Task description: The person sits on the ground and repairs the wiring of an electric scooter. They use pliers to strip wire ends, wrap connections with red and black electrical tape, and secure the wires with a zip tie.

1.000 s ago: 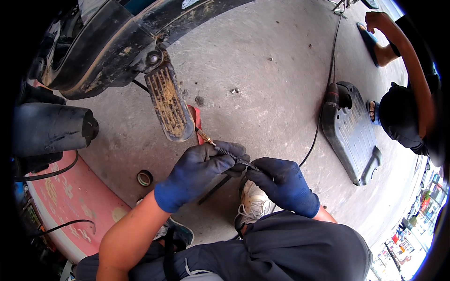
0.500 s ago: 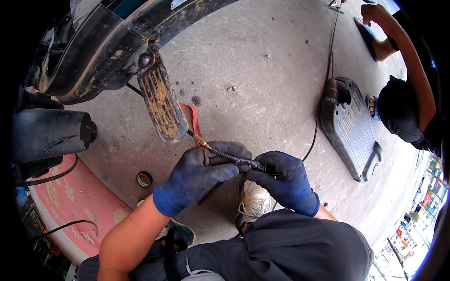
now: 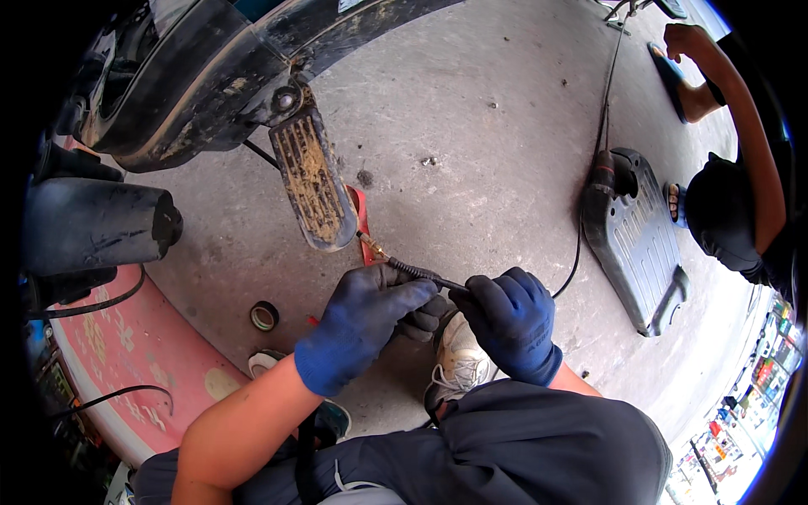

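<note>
My gloved left hand (image 3: 362, 311) pinches a thin black cable (image 3: 421, 273) between thumb and fingers. Dark ribbed wrapping covers the stretch beside those fingers. Farther along, toward the muddy footrest (image 3: 316, 181), the line carries a brass-coloured fitting (image 3: 375, 246). On the other side, my gloved right hand (image 3: 509, 324) is closed round the cable, its thumb and curled fingers pressed together. A short span of cable shows between the two hands. What lies inside the right palm is hidden.
A black vehicle body (image 3: 194, 93) and a dark cylinder (image 3: 101, 223) stand at left above a pink board (image 3: 126, 345). A tape roll (image 3: 264, 316) and red strap (image 3: 360, 206) lie near. At right are a grey plastic panel (image 3: 635, 244), a cord and another person (image 3: 724, 202).
My right hand has slid right along the cable and turned knuckles up, so more cable shows between my hands. The scene has shifted slightly right in view.
</note>
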`<control>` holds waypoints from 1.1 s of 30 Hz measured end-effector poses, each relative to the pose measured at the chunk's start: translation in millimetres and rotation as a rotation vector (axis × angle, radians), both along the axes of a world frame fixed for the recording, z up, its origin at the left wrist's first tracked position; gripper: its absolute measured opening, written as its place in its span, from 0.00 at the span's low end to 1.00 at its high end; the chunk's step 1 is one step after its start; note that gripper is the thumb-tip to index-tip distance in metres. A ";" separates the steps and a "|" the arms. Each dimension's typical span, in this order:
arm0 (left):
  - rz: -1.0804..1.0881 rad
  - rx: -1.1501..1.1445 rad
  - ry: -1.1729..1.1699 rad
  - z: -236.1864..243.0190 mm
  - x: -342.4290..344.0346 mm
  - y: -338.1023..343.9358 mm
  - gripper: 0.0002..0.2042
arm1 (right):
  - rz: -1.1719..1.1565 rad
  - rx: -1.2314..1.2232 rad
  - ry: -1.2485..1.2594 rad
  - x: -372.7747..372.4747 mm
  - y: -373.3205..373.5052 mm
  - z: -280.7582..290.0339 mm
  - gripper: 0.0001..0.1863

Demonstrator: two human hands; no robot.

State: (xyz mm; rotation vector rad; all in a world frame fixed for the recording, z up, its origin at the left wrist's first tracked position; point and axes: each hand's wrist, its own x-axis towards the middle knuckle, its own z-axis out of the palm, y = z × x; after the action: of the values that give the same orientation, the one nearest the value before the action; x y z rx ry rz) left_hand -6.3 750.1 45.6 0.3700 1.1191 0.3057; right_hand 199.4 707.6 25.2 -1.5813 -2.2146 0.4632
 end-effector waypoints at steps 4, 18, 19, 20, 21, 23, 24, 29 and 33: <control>0.134 -0.075 -0.006 1.8 3.4 -0.6 0.10 | 0.032 0.066 -0.052 -1.2 -1.3 -3.5 0.12; 0.005 0.267 0.047 -17.1 -6.2 -9.5 0.07 | -0.083 -0.838 0.388 8.5 23.2 26.9 0.14; -0.027 0.322 0.042 -21.4 -7.7 -9.9 0.08 | -0.089 -0.872 0.394 9.5 24.3 28.3 0.14; -0.058 0.397 0.069 -25.3 -8.1 -10.6 0.08 | -0.079 -0.885 0.429 10.1 25.0 29.4 0.14; -0.088 0.472 0.096 -29.4 -8.3 -10.8 0.08 | -0.068 -0.897 0.463 10.5 25.8 30.2 0.14; -0.068 0.485 0.028 -31.1 -7.7 -9.4 0.08 | -0.011 -0.939 0.506 12.8 26.7 30.8 0.14; -0.018 0.423 -0.068 -30.7 -4.6 -8.7 0.07 | 0.035 -0.969 0.514 15.7 26.7 30.7 0.14; 0.126 0.417 -0.132 -46.8 23.4 -12.3 0.09 | 0.152 -1.199 0.747 25.3 33.9 40.1 0.15; 0.150 0.173 -0.207 -61.9 26.7 -15.0 0.13 | 0.176 -1.240 0.759 30.0 34.2 35.6 0.16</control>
State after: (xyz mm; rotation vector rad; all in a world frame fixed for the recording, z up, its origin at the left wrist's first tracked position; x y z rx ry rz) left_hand 20.5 735.1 -16.3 0.3984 0.9209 0.5638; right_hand 229.5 741.9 60.8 -1.2101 -1.4105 2.3260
